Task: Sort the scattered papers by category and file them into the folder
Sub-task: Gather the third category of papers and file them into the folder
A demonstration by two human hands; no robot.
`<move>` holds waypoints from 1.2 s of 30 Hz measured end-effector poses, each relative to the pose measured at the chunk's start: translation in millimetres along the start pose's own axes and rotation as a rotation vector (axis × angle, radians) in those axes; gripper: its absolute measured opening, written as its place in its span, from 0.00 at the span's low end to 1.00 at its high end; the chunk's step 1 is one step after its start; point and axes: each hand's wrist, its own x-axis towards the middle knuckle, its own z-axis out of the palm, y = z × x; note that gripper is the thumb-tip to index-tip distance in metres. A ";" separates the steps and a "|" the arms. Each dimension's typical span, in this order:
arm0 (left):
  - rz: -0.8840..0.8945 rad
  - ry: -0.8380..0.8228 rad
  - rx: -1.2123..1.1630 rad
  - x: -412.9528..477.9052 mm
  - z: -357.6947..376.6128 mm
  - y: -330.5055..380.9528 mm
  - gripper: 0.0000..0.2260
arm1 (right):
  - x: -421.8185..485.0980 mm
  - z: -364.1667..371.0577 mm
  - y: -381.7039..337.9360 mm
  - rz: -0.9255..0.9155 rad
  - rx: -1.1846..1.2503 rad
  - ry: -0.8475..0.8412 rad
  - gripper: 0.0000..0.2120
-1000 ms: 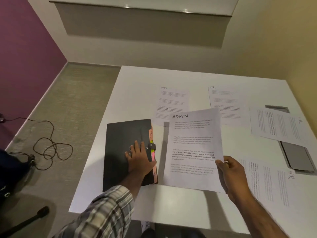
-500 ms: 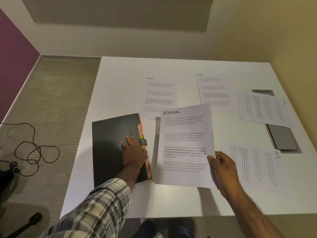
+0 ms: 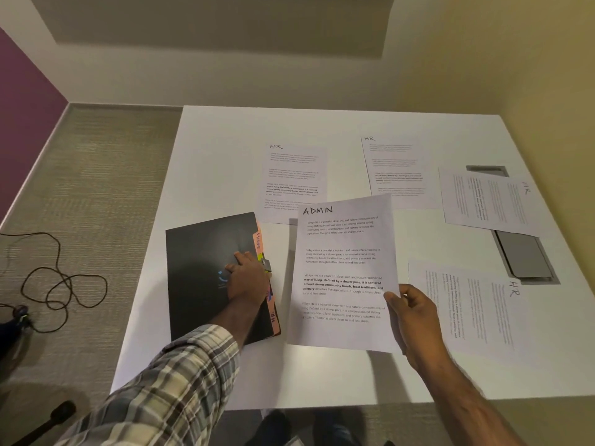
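Pressing black folder [image 3: 199, 272] onto the table [image 3: 225, 140] with left hand [image 3: 248, 278]: fingers straight and flat on the closed cover, gripping nothing. Plaid sleeve [image 3: 180, 381] behind the wrist.

Along the folder's right edge:
- just beside the left fingertips: small clasp [image 3: 266, 263] and yellow-green tab [image 3: 260, 257]
- beyond the fingertips: orange tab marked "Sports" [image 3: 258, 241]
- back toward the wrist: orange tab marked "HR" [image 3: 273, 317]

Pinching ADMIN sheet [image 3: 341, 272] with right hand [image 3: 413, 317]: thumb on top of the sheet's right edge, other fingers curled underneath. Sheet between the two hands, raised off the table, with shadow under its left and lower edges. Left edge just beside the folder tabs; contact not clear.

Four more sheets flat on the table, each marked HR:
- first HR sheet [image 3: 293, 178]: beyond the left hand, near corner hidden behind the ADMIN sheet
- second HR sheet [image 3: 399, 169]: beyond the right hand, past the ADMIN sheet's top edge
- third HR sheet [image 3: 483, 201]: beyond and right of the right hand, turned sideways, lying over the far part of a grey hatch [image 3: 524, 259] set in the tabletop
- fourth HR sheet [image 3: 463, 310]: just right of the right hand, also sideways, far corner at the hatch's near end

Well left of the left hand, off the table: dark cable [image 3: 58, 284] looped on the carpet.
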 end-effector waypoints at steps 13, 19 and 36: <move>-0.050 0.061 0.013 4.0 8.0 3.8 0.22 | 5.7 -7.3 6.1 -0.007 0.014 -0.013 0.04; -0.067 0.052 0.035 12.5 14.6 7.2 0.19 | 7.6 -6.8 11.6 -0.003 0.009 -0.019 0.04; -0.133 -0.018 -0.240 17.6 12.3 17.1 0.40 | 22.7 -5.7 18.0 -0.025 -0.034 -0.002 0.04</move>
